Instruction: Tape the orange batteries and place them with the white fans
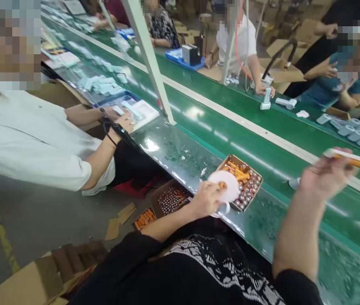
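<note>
Okay, left hand (207, 200) grips a round white disc (222, 186) at the edge of a cardboard tray (246, 165) of orange and silver-ended batteries (246, 188) on the green conveyor bench (278, 169). Right hand (326, 176) is raised, closed around a white-and-orange bar (347, 158), exact item unclear. Open carton (162, 189) of batteries sits below the bench edge.

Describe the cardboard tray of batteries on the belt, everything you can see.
It is a shallow, open brown cardboard tray on the green conveyor belt, near its edge. Orange-wrapped batteries lie loose at one end; silver-topped batteries stand packed at the other. A white round disc, held in the left hand, overlaps one corner; contact is unclear.
</note>
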A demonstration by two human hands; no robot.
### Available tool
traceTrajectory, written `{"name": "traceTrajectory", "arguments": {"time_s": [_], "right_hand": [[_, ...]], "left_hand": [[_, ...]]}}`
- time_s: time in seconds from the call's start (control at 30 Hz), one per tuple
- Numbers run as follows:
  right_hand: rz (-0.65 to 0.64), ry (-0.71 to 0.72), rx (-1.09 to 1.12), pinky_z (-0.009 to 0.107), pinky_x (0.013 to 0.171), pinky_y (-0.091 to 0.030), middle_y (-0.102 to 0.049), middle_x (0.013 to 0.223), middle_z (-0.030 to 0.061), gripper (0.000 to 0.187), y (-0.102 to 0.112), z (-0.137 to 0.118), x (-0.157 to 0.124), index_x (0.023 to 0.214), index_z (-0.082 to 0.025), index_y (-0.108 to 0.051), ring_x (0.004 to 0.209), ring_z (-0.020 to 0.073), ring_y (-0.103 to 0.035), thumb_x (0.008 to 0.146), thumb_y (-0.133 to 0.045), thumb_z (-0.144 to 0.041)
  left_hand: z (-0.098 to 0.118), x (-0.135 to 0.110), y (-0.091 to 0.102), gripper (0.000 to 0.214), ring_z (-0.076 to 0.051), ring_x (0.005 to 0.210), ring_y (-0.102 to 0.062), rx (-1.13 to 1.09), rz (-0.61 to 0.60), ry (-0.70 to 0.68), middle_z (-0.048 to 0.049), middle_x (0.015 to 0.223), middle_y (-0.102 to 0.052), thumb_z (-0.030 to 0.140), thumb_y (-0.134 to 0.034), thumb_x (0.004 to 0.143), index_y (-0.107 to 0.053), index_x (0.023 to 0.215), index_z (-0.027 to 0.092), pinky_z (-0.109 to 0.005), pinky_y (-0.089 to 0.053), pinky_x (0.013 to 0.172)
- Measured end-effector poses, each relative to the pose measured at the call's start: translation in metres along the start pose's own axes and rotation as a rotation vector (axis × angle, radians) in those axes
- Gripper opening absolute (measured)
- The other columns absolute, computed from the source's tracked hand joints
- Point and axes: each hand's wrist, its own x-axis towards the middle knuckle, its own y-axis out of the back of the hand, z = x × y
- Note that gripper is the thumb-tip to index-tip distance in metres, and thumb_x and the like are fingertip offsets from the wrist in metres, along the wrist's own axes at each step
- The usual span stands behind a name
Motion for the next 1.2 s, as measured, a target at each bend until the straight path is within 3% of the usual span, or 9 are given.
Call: {"name": "traceTrajectory", "arguments": {"time_s": [0.03,0.1,0.2,0.33,0.43,0.7,0.9,1.07,1.2], "right_hand": [[0.077,0.058,-0.013,0.015,0.084,-0.061,-0.08,0.106,-0.0029,0.04,0.013,-0.007,0.012,0.1,-0.034,-0.075,0.105,0.0083,-0.08,0.1,-0.055,0.001],[0.153,0.04,-0.142,0.023,0.08,-0.066,-0.081,0.107,0.0032,0.052,0.049,-0.013,0.009,0.11,-0.04,-0.079,0.099,0.0161,-0.082,0.088,-0.071,0.007],[0.213,-0.071,-0.41,0.038,0.084,-0.071,-0.08,0.104,0.0096,0.052,0.116,0.0,-0.038,0.11,-0.033,-0.076,0.099,0.0274,-0.083,0.069,-0.092,-0.006],[0.221,-0.154,-0.557,0.058,0.078,-0.072,-0.079,0.096,0.0054,0.076,0.195,0.025,-0.094,0.111,-0.028,-0.066,0.089,0.0341,-0.082,0.047,-0.105,-0.039],[0.243,-0.167,-0.6,0.061,0.074,-0.071,-0.078,0.092,0.004,0.075,0.227,0.033,-0.112,0.107,-0.029,-0.065,0.079,0.0339,-0.081,0.045,-0.105,-0.046],[0.207,-0.287,-0.613,0.052,0.093,-0.07,-0.081,0.094,0.0084,0.084,0.228,0.042,-0.126,0.117,-0.021,-0.068,0.084,0.0285,-0.082,0.049,-0.107,-0.049],[0.117,-0.3,-0.634,0.054,0.094,-0.068,-0.082,0.102,0.0086,0.09,0.24,0.047,-0.128,0.135,-0.018,-0.06,0.093,0.0286,-0.081,0.063,-0.104,-0.05],[0.193,-0.399,-0.576,0.048,0.098,-0.065,-0.083,0.102,0.0096,0.099,0.227,0.039,-0.134,0.137,-0.017,-0.061,0.098,0.0283,-0.08,0.056,-0.104,-0.055],[0.178,-0.427,-0.557,0.048,0.098,-0.063,-0.084,0.106,0.0115,0.095,0.217,0.035,-0.136,0.136,-0.017,-0.064,0.1,0.0295,-0.079,0.058,-0.101,-0.058]], "left_hand": [[-0.023,-0.003,0.005,0.053,-0.037,0.119,-0.053,0.032,0.037,0.136,-0.018,0.126,-0.067,0.037,-0.073,0.098,-0.067,0.15,0.024,-0.058,-0.047,0.109],[-0.07,-0.009,0.015,0.049,-0.04,0.122,-0.05,0.082,0.092,0.352,-0.0196,0.128,-0.066,0.034,-0.07,0.098,-0.069,0.146,0.02,-0.062,-0.046,0.109],[-0.118,-0.014,0.016,0.046,-0.041,0.122,-0.05,0.085,0.103,0.411,-0.0202,0.131,-0.067,0.031,-0.067,0.097,-0.071,0.141,0.018,-0.063,-0.048,0.105],[-0.124,-0.022,-0.003,0.044,-0.038,0.131,-0.051,0.077,0.158,0.378,-0.0148,0.138,-0.068,0.03,-0.065,0.096,-0.072,0.139,0.023,-0.059,-0.046,0.113],[-0.119,-0.029,-0.013,0.041,-0.039,0.133,-0.052,0.102,0.264,0.379,-0.0149,0.134,-0.07,0.027,-0.063,0.094,-0.074,0.133,0.022,-0.061,-0.044,0.118],[-0.127,-0.036,-0.022,0.03,-0.035,0.117,-0.063,0.151,0.441,0.367,-0.0165,0.122,-0.073,0.026,-0.054,0.099,-0.074,0.121,0.018,-0.055,-0.051,0.109],[-0.132,-0.038,-0.029,0.027,-0.033,0.111,-0.066,0.2,0.517,0.343,-0.015,0.115,-0.074,0.026,-0.056,0.099,-0.075,0.117,0.02,-0.049,-0.055,0.102],[-0.128,-0.039,-0.022,0.024,-0.032,0.102,-0.067,0.194,0.559,0.249,-0.0144,0.108,-0.075,0.021,-0.058,0.097,-0.075,0.113,0.019,-0.048,-0.054,0.096],[-0.137,-0.04,-0.022,0.018,-0.031,0.091,-0.068,0.181,0.628,0.114,-0.013,0.098,-0.075,0.019,-0.061,0.096,-0.074,0.108,0.017,-0.046,-0.051,0.089]]}}
